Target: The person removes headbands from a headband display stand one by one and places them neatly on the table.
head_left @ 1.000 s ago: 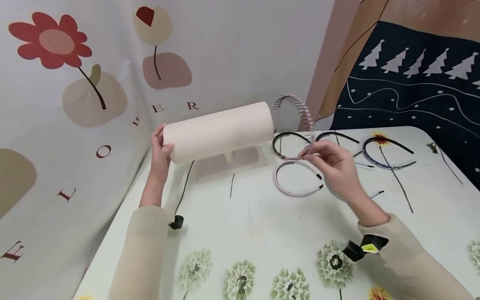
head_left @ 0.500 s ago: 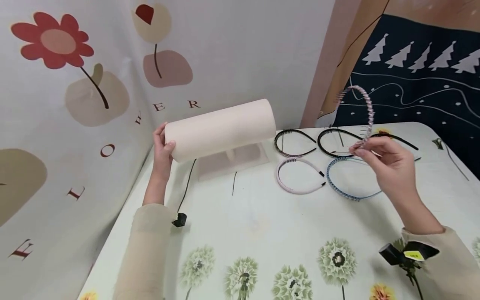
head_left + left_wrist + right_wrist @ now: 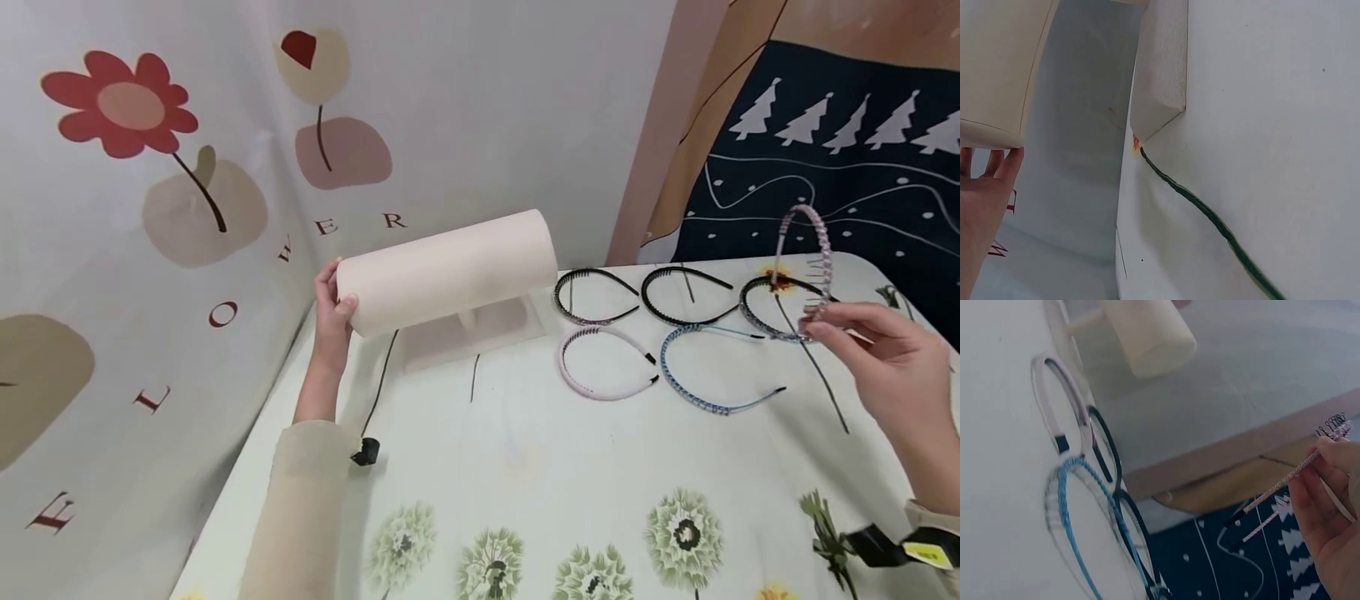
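My left hand (image 3: 332, 317) grips the left end of a cream cylinder (image 3: 450, 271), its thumb in front and fingers at the far side. The cylinder lies on a short post above a flat rectangular base (image 3: 517, 323), a headband holder with no headband on it. In the left wrist view, fingertips (image 3: 1007, 164) touch the cylinder's end rim. Off to the right, my right hand (image 3: 888, 358) pinches a pink beaded headband (image 3: 825, 250) with comb teeth between thumb and fingers. It is raised above the table, and its two dark-tipped ends show in the right wrist view.
Several headbands lie in two rows: dark ones (image 3: 581, 321) (image 3: 660, 317) (image 3: 750, 312) behind, a pale pink one (image 3: 592, 393) and a blue one (image 3: 693, 400) in front. A printed cloth covers the table (image 3: 525, 467). A patterned curtain (image 3: 465, 108) hangs behind.
My right hand has carried the pink beaded headband rightward, away from the cylinder's right end and past the headbands on the table. The left hand keeps its grip on the cylinder.
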A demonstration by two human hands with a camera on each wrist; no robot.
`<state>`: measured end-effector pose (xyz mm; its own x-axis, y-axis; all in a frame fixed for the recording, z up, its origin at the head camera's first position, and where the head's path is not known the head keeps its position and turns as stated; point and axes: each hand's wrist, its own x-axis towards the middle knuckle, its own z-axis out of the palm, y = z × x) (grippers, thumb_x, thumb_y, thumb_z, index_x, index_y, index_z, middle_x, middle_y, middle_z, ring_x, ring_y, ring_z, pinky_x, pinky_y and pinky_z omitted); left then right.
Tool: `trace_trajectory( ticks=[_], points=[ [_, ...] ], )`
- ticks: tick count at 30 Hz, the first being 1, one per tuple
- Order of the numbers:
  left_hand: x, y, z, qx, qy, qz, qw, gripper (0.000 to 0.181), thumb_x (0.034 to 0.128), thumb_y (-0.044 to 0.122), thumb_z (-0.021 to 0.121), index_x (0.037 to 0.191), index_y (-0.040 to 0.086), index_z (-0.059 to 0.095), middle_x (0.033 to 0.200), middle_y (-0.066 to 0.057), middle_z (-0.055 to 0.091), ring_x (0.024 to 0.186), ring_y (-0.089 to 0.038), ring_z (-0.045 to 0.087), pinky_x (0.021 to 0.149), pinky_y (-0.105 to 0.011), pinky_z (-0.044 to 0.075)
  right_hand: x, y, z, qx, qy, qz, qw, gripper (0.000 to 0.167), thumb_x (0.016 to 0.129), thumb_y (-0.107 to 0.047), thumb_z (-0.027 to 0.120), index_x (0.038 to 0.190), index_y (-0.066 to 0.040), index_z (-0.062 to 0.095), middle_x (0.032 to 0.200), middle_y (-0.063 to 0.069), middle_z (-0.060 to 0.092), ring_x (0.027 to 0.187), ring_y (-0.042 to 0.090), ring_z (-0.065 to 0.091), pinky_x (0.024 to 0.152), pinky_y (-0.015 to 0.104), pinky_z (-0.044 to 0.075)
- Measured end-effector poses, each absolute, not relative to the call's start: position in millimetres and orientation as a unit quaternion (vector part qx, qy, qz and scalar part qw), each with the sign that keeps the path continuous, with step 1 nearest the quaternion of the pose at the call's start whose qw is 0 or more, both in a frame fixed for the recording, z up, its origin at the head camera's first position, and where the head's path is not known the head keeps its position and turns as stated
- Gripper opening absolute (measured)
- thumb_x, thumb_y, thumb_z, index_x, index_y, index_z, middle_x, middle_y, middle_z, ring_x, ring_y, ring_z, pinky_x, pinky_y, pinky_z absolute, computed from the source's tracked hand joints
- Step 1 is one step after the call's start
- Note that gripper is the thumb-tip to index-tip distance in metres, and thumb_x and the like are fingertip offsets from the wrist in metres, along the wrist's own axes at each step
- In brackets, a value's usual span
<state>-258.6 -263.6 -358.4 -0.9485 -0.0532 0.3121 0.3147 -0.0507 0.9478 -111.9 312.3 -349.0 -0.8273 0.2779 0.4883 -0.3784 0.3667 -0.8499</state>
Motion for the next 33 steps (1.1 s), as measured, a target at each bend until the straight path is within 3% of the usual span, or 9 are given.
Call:
trace_trajectory(
  ticks=[5,11,14,17,19,24,26,27,33],
  points=[
    [-258.9,-265.1,-359.1,-0.106,-0.672,-0.722,0.129,0.060,0.0864,0.022,0.050,0.144,0.025,0.032,0.142,0.004,0.039,0.117,-0.014,0.046,0.089,-0.025,0.046,-109.6,335.4,-358.9,0.020,-0.781,0.546,0.302,0.030,0.091,0.013,0.056,0.107,-0.006,0.073,0.099,-0.022,0.068,0.088,-0.009,0.063,0.081,0.001,0.046],
    [-258.4,-265.2,-359.4,-0.120,-0.673,-0.718,0.133,0.060,0.0865,0.024,0.052,0.143,0.026,0.032,0.142,0.004,0.039,0.117,-0.014,0.046,0.089,-0.025,0.045,-102.6,357.0,-368.9,0.004,-0.821,0.487,0.299,0.049,0.094,0.008,0.056,0.103,-0.039,0.066,0.098,-0.032,0.060,0.087,-0.017,0.055,0.080,-0.005,0.039],
    [-258.0,-265.4,-360.7,-0.118,-0.678,-0.714,0.130,0.061,0.0866,0.024,0.052,0.144,0.026,0.031,0.141,0.004,0.039,0.118,-0.014,0.045,0.089,-0.025,0.045,-98.2,365.0,-374.5,0.000,-0.851,0.441,0.287,0.054,0.096,0.006,0.053,0.102,-0.048,0.058,0.100,-0.036,0.054,0.089,-0.021,0.050,0.081,-0.007,0.036],
    [-258.4,-265.5,-362.2,-0.117,-0.678,-0.714,0.130,0.061,0.0863,0.024,0.052,0.144,0.026,0.031,0.141,0.004,0.039,0.118,-0.014,0.046,0.089,-0.026,0.045,-95.6,371.4,-381.0,0.000,-0.865,0.414,0.284,0.054,0.097,0.005,0.053,0.102,-0.049,0.056,0.101,-0.037,0.051,0.089,-0.022,0.048,0.079,-0.008,0.036],
    [-258.4,-265.6,-362.1,-0.116,-0.678,-0.714,0.131,0.061,0.0861,0.024,0.052,0.144,0.026,0.031,0.141,0.004,0.039,0.118,-0.014,0.046,0.089,-0.026,0.045,-94.2,376.2,-384.8,-0.013,-0.876,0.395,0.278,0.042,0.097,0.003,0.054,0.107,-0.036,0.065,0.100,-0.039,0.049,0.088,-0.023,0.046,0.077,-0.008,0.036],
    [-256.4,-265.5,-359.8,-0.113,-0.682,-0.710,0.130,0.061,0.0865,0.022,0.050,0.145,0.025,0.031,0.141,0.005,0.039,0.118,-0.014,0.046,0.090,-0.025,0.045,-88.9,392.3,-400.3,-0.044,-0.906,0.343,0.245,0.024,0.099,-0.003,0.053,0.119,-0.005,0.068,0.100,-0.044,0.044,0.089,-0.027,0.042,0.078,-0.009,0.034],
    [-255.8,-265.2,-359.8,-0.112,-0.684,-0.709,0.130,0.061,0.0867,0.022,0.049,0.145,0.025,0.031,0.141,0.005,0.040,0.118,-0.014,0.046,0.090,-0.025,0.045,-87.1,399.9,-407.9,-0.038,-0.908,0.343,0.237,0.024,0.098,-0.002,0.055,0.115,-0.011,0.069,0.100,-0.044,0.045,0.091,-0.027,0.042,0.079,-0.009,0.034],
    [-255.7,-265.1,-359.8,-0.112,-0.685,-0.709,0.129,0.061,0.0868,0.023,0.049,0.145,0.025,0.030,0.141,0.005,0.039,0.118,-0.014,0.046,0.090,-0.025,0.045,-86.2,403.3,-410.7,-0.033,-0.910,0.342,0.232,0.022,0.097,-0.001,0.056,0.113,-0.007,0.070,0.100,-0.044,0.045,0.091,-0.027,0.043,0.079,-0.008,0.034],
    [-255.3,-264.9,-359.3,-0.109,-0.684,-0.710,0.128,0.061,0.0867,0.024,0.050,0.145,0.025,0.031,0.141,0.005,0.040,0.117,-0.014,0.046,0.090,-0.025,0.045,-85.2,415.1,-421.5,0.059,-0.899,0.374,0.223,0.036,0.093,0.003,0.060,0.100,-0.031,0.069,0.097,-0.044,0.053,0.088,-0.026,0.048,0.073,-0.006,0.038]
  ],
)
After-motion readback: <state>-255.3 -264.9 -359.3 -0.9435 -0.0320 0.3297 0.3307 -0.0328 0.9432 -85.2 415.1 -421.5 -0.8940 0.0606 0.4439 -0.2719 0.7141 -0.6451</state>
